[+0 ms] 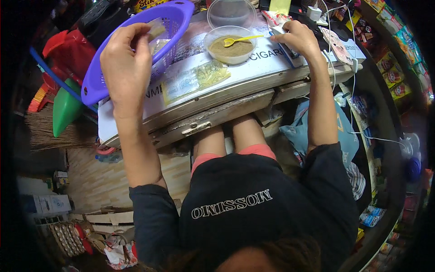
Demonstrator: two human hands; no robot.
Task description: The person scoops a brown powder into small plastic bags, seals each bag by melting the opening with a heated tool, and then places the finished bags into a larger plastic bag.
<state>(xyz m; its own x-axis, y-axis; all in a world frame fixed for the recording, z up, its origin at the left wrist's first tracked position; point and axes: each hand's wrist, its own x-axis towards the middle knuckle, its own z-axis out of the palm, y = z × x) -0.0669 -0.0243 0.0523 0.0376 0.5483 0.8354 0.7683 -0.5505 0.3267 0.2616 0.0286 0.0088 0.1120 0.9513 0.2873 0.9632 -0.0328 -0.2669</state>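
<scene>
My left hand point(127, 64) is over a purple plastic basket point(180, 13), its fingers curled inward. Small clear packets of brown powder point(157, 30) lie at its fingertips; whether the hand holds one is hidden. At the right of the table, my right hand point(295, 37) reaches down to a white item on a blue-edged pad or book point(289, 57), and its grip is unclear. Between the hands stands a round clear tub point(234, 57) of brown powder, with a yellow plastic spoon point(232, 41) resting in it. Flat printed clear and yellowish plastic packets point(195, 81) lie in front of the tub.
Behind the tub is a clear lid or second tub point(231, 13). A phone in a pink case point(336, 46) and white cables point(353, 88) are at the right. A red plastic item point(68, 51) and a broom point(51, 125) stand left of the table point(217, 112).
</scene>
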